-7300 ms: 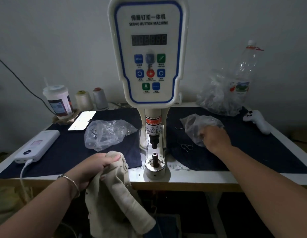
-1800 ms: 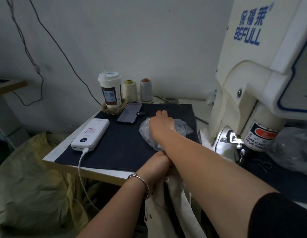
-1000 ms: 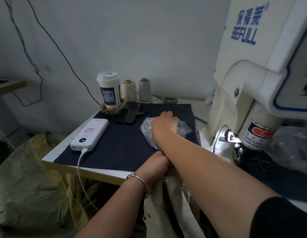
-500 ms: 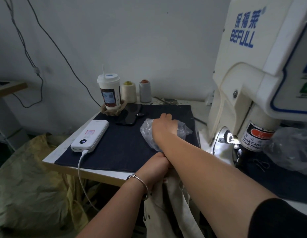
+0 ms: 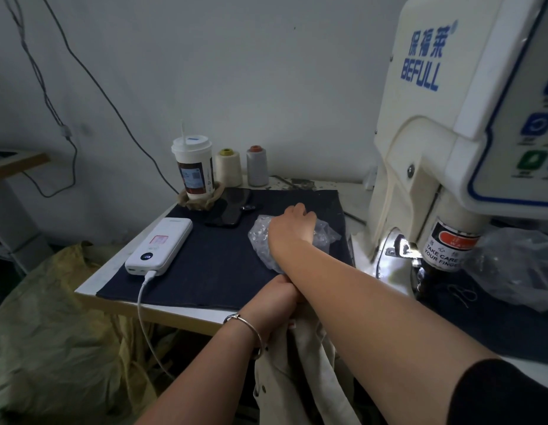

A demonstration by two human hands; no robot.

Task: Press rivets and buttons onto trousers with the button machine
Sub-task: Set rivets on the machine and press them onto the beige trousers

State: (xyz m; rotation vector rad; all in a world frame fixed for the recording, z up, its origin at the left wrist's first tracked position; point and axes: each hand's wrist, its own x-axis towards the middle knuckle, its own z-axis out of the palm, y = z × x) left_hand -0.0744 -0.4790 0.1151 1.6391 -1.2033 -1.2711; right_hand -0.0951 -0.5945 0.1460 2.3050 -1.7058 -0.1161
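My left hand [image 5: 274, 297] grips a bunch of the beige trousers [image 5: 297, 372] at the table's front edge, and the cloth hangs down below it. My right arm crosses over that hand. My right hand [image 5: 292, 228] lies on a clear plastic bag of small metal parts [image 5: 323, 237] on the dark mat [image 5: 211, 259]. Its fingers bend down into the bag and their tips are hidden. The white button machine [image 5: 435, 142] stands at the right, with its lit press head [image 5: 401, 250] low beside the bag.
A white power bank [image 5: 159, 246] with its cable, a dark phone [image 5: 228, 210], a lidded drink cup [image 5: 193, 170] and two thread cones [image 5: 228, 167] stand on the left of the table. Another plastic bag [image 5: 518, 265] lies right of the machine. Yellowish sacking [image 5: 52, 317] fills the floor at the left.
Seven seconds ago my right hand was in the bag right of the machine; it now reaches across to the left bag. Over the last second it only shifts slightly there. My left hand keeps its hold.
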